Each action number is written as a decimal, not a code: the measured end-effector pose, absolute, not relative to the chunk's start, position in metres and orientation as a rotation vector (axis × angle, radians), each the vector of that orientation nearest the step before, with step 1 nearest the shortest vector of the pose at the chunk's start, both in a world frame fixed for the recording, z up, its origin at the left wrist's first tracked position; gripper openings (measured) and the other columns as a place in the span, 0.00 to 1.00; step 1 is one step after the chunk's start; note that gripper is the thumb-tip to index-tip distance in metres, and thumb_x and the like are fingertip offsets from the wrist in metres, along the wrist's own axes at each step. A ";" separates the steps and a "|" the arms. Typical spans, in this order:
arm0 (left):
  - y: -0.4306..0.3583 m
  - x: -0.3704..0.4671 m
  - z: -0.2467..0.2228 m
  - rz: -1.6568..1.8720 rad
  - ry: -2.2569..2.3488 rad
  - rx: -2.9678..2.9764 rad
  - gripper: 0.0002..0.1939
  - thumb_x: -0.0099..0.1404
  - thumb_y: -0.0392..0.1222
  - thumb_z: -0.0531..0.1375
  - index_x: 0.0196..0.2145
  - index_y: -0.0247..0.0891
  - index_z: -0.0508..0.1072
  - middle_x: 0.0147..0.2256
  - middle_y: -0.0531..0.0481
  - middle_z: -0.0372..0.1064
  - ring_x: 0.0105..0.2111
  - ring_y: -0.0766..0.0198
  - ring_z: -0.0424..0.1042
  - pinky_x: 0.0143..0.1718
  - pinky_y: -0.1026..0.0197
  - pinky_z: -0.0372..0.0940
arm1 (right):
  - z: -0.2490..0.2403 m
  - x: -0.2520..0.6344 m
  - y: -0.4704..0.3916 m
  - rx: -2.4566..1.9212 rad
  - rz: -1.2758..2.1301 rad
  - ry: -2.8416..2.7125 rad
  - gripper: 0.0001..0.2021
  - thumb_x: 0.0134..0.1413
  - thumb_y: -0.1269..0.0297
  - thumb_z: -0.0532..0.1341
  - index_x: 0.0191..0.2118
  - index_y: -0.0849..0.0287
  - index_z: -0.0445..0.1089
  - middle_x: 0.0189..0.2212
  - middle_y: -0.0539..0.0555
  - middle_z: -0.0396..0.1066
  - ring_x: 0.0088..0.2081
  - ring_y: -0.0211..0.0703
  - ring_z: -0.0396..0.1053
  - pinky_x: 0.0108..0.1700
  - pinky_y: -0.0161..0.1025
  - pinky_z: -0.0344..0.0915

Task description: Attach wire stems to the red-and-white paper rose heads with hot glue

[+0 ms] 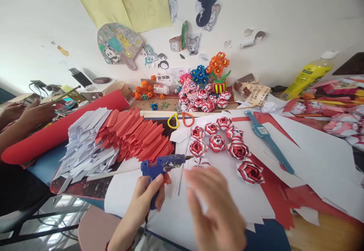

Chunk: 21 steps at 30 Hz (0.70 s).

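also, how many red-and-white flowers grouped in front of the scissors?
9: back-left flower, back-middle flower, back-right flower, mid-left flower, centre flower, three flowers down the right, one flower partly covered by the right hand, where more may be hidden.

Using the blue glue gun [162, 163] as the landmark: the right hand [214, 205], just right of it, is a blurry mess, its wrist chopped by the bottom edge, and I honestly can't tell if it's holding anything. It also hides most of a paper flower [202, 163] right by the nozzle. The left hand [150, 194] covers much of the gun's handle. Way left of the gun, someone else's hands [40, 112] are fuzzy and cut off. Watch display [262, 130], off to its right? Too tiny to read.
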<state>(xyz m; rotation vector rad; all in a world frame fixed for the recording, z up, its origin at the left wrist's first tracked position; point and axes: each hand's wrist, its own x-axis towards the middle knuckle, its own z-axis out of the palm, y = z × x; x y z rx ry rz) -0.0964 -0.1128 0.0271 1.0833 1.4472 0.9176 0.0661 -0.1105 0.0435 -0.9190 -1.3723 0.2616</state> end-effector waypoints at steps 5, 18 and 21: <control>-0.107 -0.103 0.026 0.999 1.252 0.877 0.24 0.69 0.60 0.55 0.28 0.35 0.68 0.12 0.61 0.51 0.11 0.73 0.55 0.16 0.68 0.46 | 0.003 0.099 -0.105 -1.254 0.150 -1.264 0.19 0.57 0.73 0.65 0.54 0.55 0.71 0.46 0.57 0.76 0.46 0.50 0.74 0.53 0.53 0.70; -0.108 -0.104 0.033 0.904 1.146 0.841 0.23 0.69 0.61 0.54 0.33 0.35 0.69 0.12 0.63 0.49 0.10 0.73 0.50 0.14 0.68 0.43 | -0.027 0.098 -0.096 -1.333 0.203 -1.518 0.24 0.60 0.63 0.64 0.60 0.57 0.64 0.53 0.60 0.72 0.54 0.51 0.69 0.55 0.51 0.70; -0.112 -0.100 0.039 0.928 1.294 0.989 0.24 0.66 0.62 0.57 0.32 0.34 0.70 0.13 0.60 0.54 0.13 0.72 0.54 0.17 0.67 0.48 | -0.032 0.099 -0.097 -1.362 0.227 -1.554 0.25 0.61 0.62 0.63 0.62 0.57 0.62 0.53 0.61 0.71 0.54 0.50 0.69 0.55 0.50 0.70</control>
